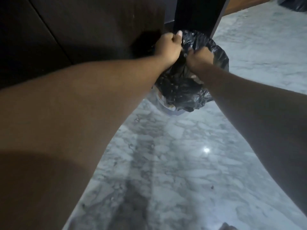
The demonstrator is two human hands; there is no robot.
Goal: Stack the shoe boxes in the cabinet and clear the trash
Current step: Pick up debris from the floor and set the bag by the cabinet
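The crinkled black trash bag (pixel 186 90) sits near the far edge of the floor, at the foot of a dark cabinet (pixel 83 30). What it contains is hidden. It hangs over a pale round bin (pixel 163 103), of which only a blurred sliver of rim shows. The left hand (pixel 167 47) and right hand (pixel 199 58) both clench the gathered, glossy neck, fists close together. The floor (pixel 182 163) is veined grey marble. Another black bag (pixel 295 4) is cut off at the far right corner.
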